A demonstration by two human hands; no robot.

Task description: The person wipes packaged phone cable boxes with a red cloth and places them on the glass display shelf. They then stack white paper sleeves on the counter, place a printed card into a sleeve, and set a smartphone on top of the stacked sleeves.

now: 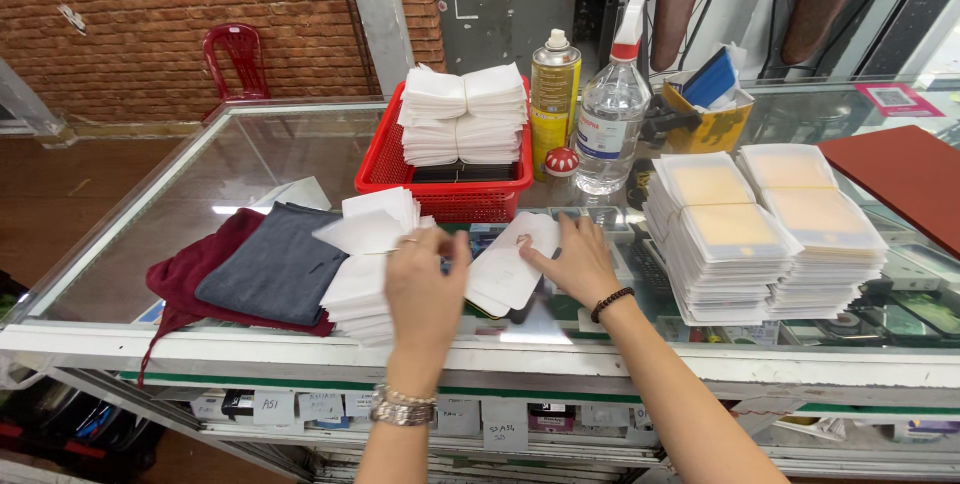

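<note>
Small fanned pile of white packets (508, 269) sits at centre frame on the glass counter (200, 174) — right hand (578, 262) presses flat on it, fingers spread. Left hand (425, 289), fingers curled narrow, hovers at the loose stack of white packets (368, 259) just left — a nudge could spill it over the near edge.
</note>
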